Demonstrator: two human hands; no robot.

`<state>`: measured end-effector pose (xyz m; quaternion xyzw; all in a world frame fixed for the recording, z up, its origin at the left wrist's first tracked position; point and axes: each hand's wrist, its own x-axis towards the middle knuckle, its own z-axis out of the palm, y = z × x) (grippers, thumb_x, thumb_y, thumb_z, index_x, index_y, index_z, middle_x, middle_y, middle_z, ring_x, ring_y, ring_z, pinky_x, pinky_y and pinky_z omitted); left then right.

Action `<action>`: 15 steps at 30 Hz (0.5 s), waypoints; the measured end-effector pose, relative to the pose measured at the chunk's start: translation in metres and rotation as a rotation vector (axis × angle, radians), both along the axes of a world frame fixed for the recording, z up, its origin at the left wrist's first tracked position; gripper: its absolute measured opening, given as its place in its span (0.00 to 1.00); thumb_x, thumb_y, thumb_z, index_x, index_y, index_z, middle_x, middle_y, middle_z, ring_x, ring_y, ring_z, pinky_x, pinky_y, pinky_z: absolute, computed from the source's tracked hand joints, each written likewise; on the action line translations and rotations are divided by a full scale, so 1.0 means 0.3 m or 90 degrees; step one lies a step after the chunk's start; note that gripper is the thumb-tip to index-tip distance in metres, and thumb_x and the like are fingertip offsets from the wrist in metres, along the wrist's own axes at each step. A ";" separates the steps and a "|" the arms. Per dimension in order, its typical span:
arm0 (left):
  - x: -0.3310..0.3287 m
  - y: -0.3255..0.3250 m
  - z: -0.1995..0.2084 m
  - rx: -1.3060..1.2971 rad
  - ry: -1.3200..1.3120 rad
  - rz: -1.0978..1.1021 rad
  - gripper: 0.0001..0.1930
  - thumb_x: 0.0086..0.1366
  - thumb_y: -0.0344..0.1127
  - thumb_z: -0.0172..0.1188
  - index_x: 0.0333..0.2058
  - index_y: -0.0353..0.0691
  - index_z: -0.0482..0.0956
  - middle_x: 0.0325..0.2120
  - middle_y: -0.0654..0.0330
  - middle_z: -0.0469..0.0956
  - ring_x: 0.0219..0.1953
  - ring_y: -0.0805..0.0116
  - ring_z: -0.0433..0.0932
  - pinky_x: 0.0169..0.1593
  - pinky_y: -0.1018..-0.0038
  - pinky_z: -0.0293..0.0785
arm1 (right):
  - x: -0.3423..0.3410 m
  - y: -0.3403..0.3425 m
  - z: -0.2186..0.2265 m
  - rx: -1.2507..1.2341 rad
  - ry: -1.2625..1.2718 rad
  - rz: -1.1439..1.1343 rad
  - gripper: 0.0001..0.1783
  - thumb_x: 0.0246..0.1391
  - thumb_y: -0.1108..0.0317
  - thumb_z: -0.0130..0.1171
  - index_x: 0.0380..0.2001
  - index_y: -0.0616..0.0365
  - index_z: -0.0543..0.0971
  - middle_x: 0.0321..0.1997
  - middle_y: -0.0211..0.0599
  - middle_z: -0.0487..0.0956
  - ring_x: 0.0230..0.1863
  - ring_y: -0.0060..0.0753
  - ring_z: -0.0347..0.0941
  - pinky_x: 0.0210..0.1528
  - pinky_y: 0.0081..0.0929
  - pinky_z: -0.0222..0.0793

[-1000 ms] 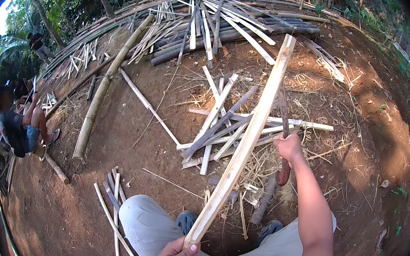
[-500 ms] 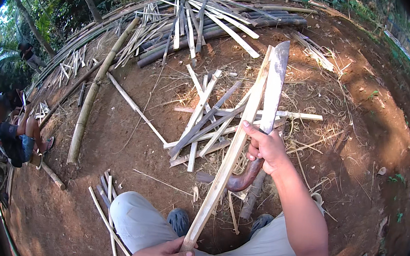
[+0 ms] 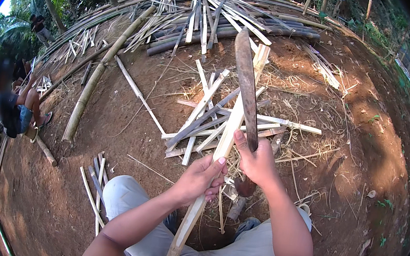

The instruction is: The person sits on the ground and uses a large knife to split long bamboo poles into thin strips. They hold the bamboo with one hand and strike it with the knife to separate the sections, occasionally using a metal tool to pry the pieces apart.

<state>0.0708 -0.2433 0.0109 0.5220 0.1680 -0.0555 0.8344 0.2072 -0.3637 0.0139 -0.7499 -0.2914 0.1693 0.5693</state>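
Note:
A long pale bamboo slat [image 3: 184,232] slants from my lap up and away to the right. My left hand [image 3: 203,177] is closed round its middle, thumb on top. In my right hand [image 3: 258,160] is a machete [image 3: 247,82], gripped by its dark, curved handle. The blade points up and away, leaning left, and its tip passes in front of the slat's far end. My right thumb lies close beside the slat; whether it touches cannot be made out. Beyond both hands, split bamboo slats [image 3: 202,110] lie criss-crossed on the soil.
Several bamboo poles and strips [image 3: 282,29] are heaped at the back. One thick pole [image 3: 87,97] lies to the left. Curly shavings [image 3: 297,138] litter the ground at right. More slats [image 3: 91,191] lie beside my left knee. A seated person [image 3: 18,101] is at far left, another person behind.
My left hand has moved up from the slat's near end to its middle. The machete has turned from the slat's right side to lean leftward across its far end.

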 end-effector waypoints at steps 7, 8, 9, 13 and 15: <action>-0.013 0.001 -0.073 -0.080 0.085 0.043 0.07 0.72 0.37 0.51 0.39 0.40 0.71 0.18 0.69 0.62 0.15 0.82 0.59 0.18 0.82 0.55 | -0.003 -0.031 -0.001 -0.182 -0.505 0.077 0.16 0.45 0.58 0.70 0.21 0.56 0.76 0.17 0.42 0.76 0.21 0.52 0.75 0.23 0.44 0.68; -0.020 0.001 -0.095 -0.096 0.093 0.047 0.06 0.72 0.36 0.51 0.39 0.40 0.71 0.19 0.69 0.62 0.16 0.82 0.58 0.18 0.82 0.54 | -0.014 -0.030 -0.011 -0.199 -0.523 0.108 0.16 0.44 0.58 0.70 0.21 0.56 0.75 0.18 0.42 0.77 0.21 0.52 0.75 0.23 0.44 0.69; -0.026 0.003 -0.115 -0.113 0.101 0.050 0.05 0.71 0.34 0.52 0.38 0.40 0.72 0.19 0.69 0.63 0.16 0.83 0.58 0.18 0.82 0.53 | -0.024 -0.028 -0.020 -0.217 -0.540 0.138 0.16 0.44 0.58 0.70 0.20 0.56 0.74 0.19 0.42 0.77 0.21 0.51 0.76 0.23 0.43 0.69; -0.054 0.030 -0.140 -0.099 0.108 0.074 0.03 0.67 0.30 0.56 0.34 0.39 0.73 0.20 0.71 0.63 0.17 0.83 0.57 0.18 0.82 0.52 | -0.053 -0.012 -0.038 -0.286 -0.500 0.185 0.13 0.43 0.61 0.67 0.21 0.56 0.74 0.19 0.44 0.77 0.23 0.52 0.77 0.27 0.45 0.72; -0.064 0.047 -0.133 -0.089 0.114 0.073 0.03 0.66 0.32 0.58 0.34 0.41 0.74 0.18 0.72 0.62 0.16 0.84 0.57 0.18 0.81 0.52 | -0.048 -0.008 -0.053 -0.294 -0.508 0.186 0.10 0.45 0.63 0.64 0.21 0.57 0.75 0.19 0.44 0.78 0.23 0.52 0.78 0.27 0.44 0.73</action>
